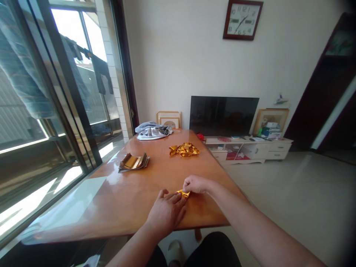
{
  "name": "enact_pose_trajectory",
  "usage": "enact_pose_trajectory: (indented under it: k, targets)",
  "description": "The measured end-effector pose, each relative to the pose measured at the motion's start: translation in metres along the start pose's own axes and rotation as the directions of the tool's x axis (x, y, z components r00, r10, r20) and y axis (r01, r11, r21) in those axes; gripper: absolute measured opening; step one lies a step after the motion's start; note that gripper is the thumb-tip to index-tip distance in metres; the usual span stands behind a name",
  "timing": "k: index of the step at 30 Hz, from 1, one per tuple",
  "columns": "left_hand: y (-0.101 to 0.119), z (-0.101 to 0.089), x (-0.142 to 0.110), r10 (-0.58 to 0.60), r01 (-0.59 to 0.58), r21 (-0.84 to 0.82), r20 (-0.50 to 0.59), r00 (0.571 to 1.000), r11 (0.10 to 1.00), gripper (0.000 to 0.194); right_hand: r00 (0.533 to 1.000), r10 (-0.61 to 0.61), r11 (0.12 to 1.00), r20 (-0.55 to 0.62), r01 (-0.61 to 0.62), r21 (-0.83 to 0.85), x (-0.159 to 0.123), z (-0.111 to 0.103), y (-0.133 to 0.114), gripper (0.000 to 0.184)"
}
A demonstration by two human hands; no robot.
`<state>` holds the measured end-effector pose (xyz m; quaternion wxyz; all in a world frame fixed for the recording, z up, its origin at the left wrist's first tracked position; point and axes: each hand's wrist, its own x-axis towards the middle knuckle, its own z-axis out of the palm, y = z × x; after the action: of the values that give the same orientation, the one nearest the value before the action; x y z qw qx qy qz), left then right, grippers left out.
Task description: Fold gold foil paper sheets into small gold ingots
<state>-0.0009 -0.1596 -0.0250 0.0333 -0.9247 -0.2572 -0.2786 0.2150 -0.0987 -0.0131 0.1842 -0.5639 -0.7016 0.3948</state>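
A small folded piece of gold foil paper (184, 193) lies on the table near its front edge, partly hidden by my hands. My left hand (167, 211) rests over its left side, fingers stretched out and lying flat. At the far right corner of the foil, my right hand (195, 184) is closed in a pinch on its edge. Farther back sits a heap of folded gold foil pieces (187, 149). To the left is a stack of curled gold foil sheets (134, 162).
The glossy wooden table (125, 207) runs away from me toward the wall. A bundle of grey cloth (154, 131) is at its far end. Past the right edge stand a low white cabinet (274, 145) and a television (224, 115); glass sliding doors (69, 92) line the left.
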Motion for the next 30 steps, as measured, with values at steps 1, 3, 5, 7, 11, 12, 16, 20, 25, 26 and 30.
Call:
enact_pose_trajectory:
  k: [1, 3, 5, 7, 11, 12, 16, 20, 25, 26, 30]
  targets:
    - [0.0, -0.001, 0.0, -0.001, 0.001, -0.012, 0.002, 1.0, 1.0, 0.03, 1.0, -0.011, 1.0, -0.029, 0.011, 0.016, -0.003, 0.002, -0.001, 0.007]
    - [0.001, -0.004, -0.001, -0.005, 0.005, -0.045, 0.0, 1.0, 0.999, 0.028, 0.995, -0.041, 0.998, -0.091, 0.045, 0.042, -0.01, 0.005, -0.002, 0.006]
    - [0.0, -0.006, -0.004, -0.024, 0.021, -0.094, -0.026, 0.999, 0.995, 0.027, 0.984, -0.078, 0.994, -0.161, 0.089, 0.063, -0.021, 0.006, -0.006, 0.008]
    - [-0.002, -0.006, -0.009, -0.092, 0.073, -0.175, -0.103, 0.991, 0.982, 0.024, 0.965, -0.115, 0.988, -0.234, 0.136, 0.078, -0.035, 0.007, -0.011, 0.011]
    - [-0.002, -0.003, -0.016, -0.503, 0.292, -0.531, -0.311, 0.806, 0.796, 0.022, 0.928, -0.193, 0.97, -0.32, 0.23, 0.084, -0.069, 0.011, -0.029, 0.015]
    - [0.001, -0.003, -0.016, -0.605, 0.31, -0.648, -0.295, 0.74, 0.696, 0.027, 0.912, -0.225, 0.961, -0.343, 0.267, 0.078, -0.077, 0.013, -0.034, 0.016]
    - [0.026, -0.012, -0.014, -0.722, 0.187, -0.961, -0.017, 0.692, 0.203, 0.038, 0.863, -0.32, 0.93, -0.39, 0.365, 0.045, -0.103, 0.029, -0.056, 0.015]
    - [0.052, -0.021, -0.016, -0.681, 0.107, -0.994, 0.091, 0.726, -0.019, 0.03, 0.83, -0.399, 0.899, -0.391, 0.438, 0.014, -0.122, 0.048, -0.076, 0.014]
    - [0.07, -0.035, -0.026, -0.68, 0.02, -0.998, 0.052, 0.732, -0.055, 0.021, 0.811, -0.436, 0.877, -0.389, 0.479, 0.016, -0.144, 0.059, -0.094, 0.016]
    - [0.073, -0.039, -0.028, -0.678, 0.015, -0.998, 0.051, 0.733, -0.06, 0.021, 0.814, -0.439, 0.874, -0.38, 0.486, 0.031, -0.148, 0.06, -0.096, 0.017]
    - [0.081, -0.056, -0.036, -0.676, 0.023, -0.998, 0.053, 0.735, -0.052, 0.021, 0.818, -0.44, 0.87, -0.371, 0.49, 0.049, -0.163, 0.063, -0.104, 0.021]
